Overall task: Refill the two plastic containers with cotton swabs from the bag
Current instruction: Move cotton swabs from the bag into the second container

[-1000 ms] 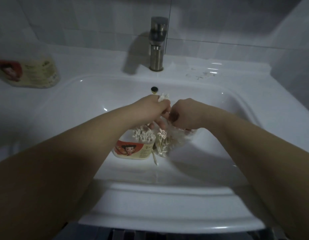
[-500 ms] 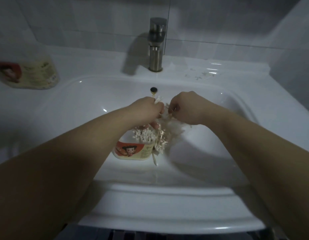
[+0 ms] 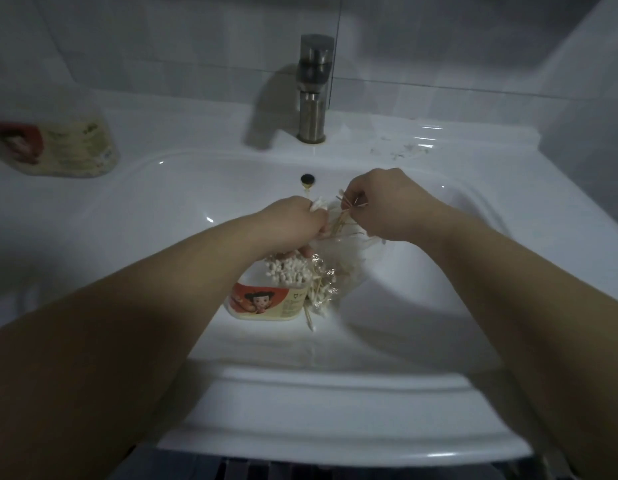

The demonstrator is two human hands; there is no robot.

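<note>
White wall tiles (image 3: 162, 46) were seen behind a brushed-metal tap (image 3: 312, 91) mounted on a white ceramic sink (image 3: 335, 393). In the basin, a round clear plastic container with a red cartoon label (image 3: 266, 301) was stood upright, packed with white-tipped cotton swabs (image 3: 287, 271). Against its right side, a crumpled clear plastic bag (image 3: 338, 268) holding more swabs was set. Above them, the left hand (image 3: 293, 221) was held with its grip clenched round a small bunch of swabs, white tips poking out at the top. The right hand (image 3: 387, 206) was held just beside it, a few thin swab sticks pinched in its grip over the bag. A second, matching container (image 3: 58, 148), blurred, was placed on the white tabletop (image 3: 196, 133) left of the basin, well apart.
</note>
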